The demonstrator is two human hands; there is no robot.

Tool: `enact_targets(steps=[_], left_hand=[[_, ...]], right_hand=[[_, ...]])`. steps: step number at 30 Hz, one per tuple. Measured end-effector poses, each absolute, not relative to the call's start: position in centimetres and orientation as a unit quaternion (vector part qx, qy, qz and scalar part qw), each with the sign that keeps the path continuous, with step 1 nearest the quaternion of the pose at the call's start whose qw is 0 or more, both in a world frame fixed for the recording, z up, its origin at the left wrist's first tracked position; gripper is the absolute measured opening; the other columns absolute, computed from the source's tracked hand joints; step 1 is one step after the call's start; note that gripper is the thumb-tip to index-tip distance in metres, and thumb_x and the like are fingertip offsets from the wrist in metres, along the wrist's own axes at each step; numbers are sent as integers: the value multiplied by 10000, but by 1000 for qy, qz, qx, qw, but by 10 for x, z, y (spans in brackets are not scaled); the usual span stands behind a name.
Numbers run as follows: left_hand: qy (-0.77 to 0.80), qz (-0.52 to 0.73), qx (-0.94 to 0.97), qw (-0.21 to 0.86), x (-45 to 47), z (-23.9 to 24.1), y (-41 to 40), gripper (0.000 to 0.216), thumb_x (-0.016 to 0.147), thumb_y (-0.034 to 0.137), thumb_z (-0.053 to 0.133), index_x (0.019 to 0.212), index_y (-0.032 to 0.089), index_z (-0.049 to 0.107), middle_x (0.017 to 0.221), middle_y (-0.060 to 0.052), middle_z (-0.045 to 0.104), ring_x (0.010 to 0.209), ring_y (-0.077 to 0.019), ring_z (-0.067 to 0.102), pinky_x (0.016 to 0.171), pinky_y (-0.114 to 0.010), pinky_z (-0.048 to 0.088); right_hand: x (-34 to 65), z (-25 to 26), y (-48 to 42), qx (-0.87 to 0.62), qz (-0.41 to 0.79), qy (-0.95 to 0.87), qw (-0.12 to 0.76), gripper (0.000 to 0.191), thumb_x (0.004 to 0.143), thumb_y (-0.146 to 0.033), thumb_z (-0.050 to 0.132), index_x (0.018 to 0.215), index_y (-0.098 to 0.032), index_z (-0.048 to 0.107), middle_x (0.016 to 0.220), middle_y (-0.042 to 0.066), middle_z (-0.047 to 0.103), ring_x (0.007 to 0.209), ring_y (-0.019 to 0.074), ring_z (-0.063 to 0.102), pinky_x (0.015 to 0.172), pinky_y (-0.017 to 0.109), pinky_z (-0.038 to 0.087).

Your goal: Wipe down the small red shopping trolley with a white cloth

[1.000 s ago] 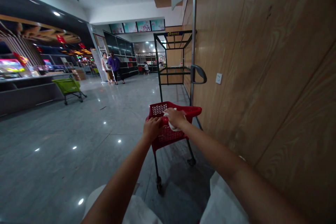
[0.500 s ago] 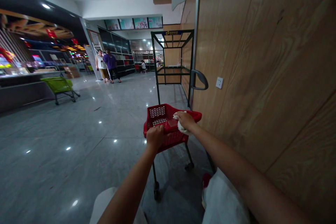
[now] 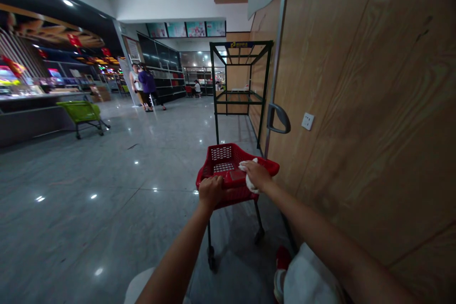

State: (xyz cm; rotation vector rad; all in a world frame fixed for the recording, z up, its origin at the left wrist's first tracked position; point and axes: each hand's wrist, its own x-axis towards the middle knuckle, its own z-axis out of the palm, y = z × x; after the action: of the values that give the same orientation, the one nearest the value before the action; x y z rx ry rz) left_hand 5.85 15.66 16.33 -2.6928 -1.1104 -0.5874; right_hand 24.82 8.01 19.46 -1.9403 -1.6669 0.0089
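Note:
A red shopping cart with a perforated plastic basket stands right in front of me on dark legs with wheels. My left hand is wrapped round the near left part of its handle. On the right side of the cart, my right hand is closed on a white cloth, pressing it against the red rim. Part of the cloth hangs below my fingers; the rest is hidden under them.
A wood-panelled wall runs close along my right, with a grey handle on a pole. Ahead stands a dark metal frame rack. At left are a green cart and two people on the shiny floor.
My right hand and the cloth have shifted slightly right and down along the cart rim. The left hand keeps its grip. The whole view has swung slightly.

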Motion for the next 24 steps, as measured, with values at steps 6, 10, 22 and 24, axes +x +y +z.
enact_targets(steps=[6,10,22,24], left_hand=[[-366,-222,-900,88,82,160,171,337,829,488,525,901,183,648,862,-111,704,851,-259,634,771,-353,393],[-346,-263,-896,96,92,156,180,213,860,232,449,900,182,652,795,-81,697,786,-230,640,715,-337,376],[-323,-299,-889,125,103,149,190,424,778,600,545,787,184,629,725,-99,672,739,-247,622,689,-336,366],[-327,-299,-888,120,109,149,190,323,823,487,530,800,182,635,727,-97,676,743,-242,627,689,-335,361]], right_hand=[[220,193,101,-752,-51,-598,273,354,961,-196,363,1214,-170,609,1282,98,598,1195,185,526,1042,302,365],[193,187,116,-712,-71,-644,271,354,954,-190,381,1228,-187,605,1274,80,605,1183,182,531,1024,293,383],[265,188,99,-790,-75,-529,300,364,964,-179,348,1185,-150,635,1251,91,621,1191,175,527,1048,311,367],[241,186,107,-772,-93,-557,292,356,963,-190,363,1200,-177,627,1246,75,623,1194,182,521,1048,316,367]])
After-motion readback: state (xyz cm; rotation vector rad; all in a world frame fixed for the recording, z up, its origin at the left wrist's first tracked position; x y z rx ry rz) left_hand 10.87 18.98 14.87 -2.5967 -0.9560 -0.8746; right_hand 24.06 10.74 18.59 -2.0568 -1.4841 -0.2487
